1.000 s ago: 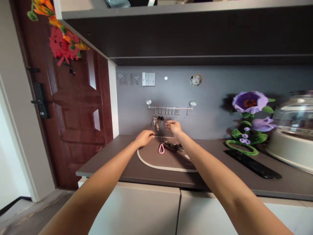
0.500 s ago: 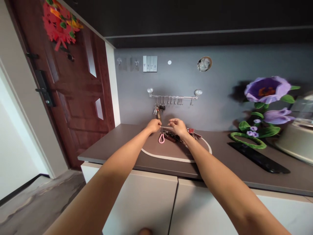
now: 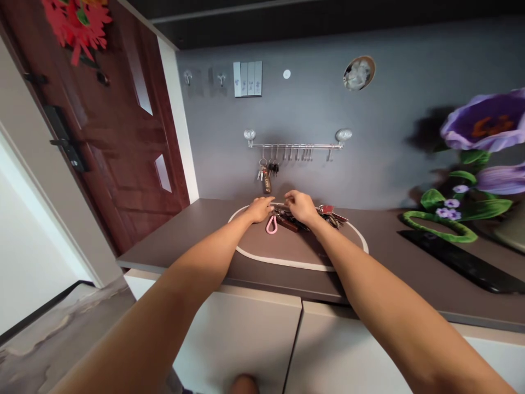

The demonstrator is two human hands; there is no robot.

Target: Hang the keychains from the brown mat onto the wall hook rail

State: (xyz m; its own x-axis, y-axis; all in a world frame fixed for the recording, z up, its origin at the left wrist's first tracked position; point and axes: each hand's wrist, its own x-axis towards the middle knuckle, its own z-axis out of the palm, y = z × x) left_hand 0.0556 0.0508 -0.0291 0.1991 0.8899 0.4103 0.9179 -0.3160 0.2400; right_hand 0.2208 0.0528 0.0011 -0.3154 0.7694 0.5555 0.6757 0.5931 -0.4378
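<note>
Over the back of an oval brown mat (image 3: 283,253) with a white rim, both hands reach in among a pile of keys (image 3: 337,220). My left hand (image 3: 260,209) is low at the pile's left end, fingers stretched and apart, beside a pink loop strap (image 3: 269,226). Loosely bent, with thumb and forefinger apart, my right hand (image 3: 302,207) is above the pile's middle; it covers some of the keys. Between the hands lies a dark brown key holder (image 3: 289,224). A red tag (image 3: 327,209) rests to the right of my right hand.
A clear rail (image 3: 295,146) with several hooks is on the grey wall; keys with a brown fob (image 3: 267,181) hang from it. On the counter's right are purple flowers (image 3: 488,123) and a long black object (image 3: 459,262). A brown door (image 3: 135,142) stands left.
My view has tilted down and come closer. My left hand has lowered towards the mat and its fingers have straightened. My right hand stays near the same spot over the keys.
</note>
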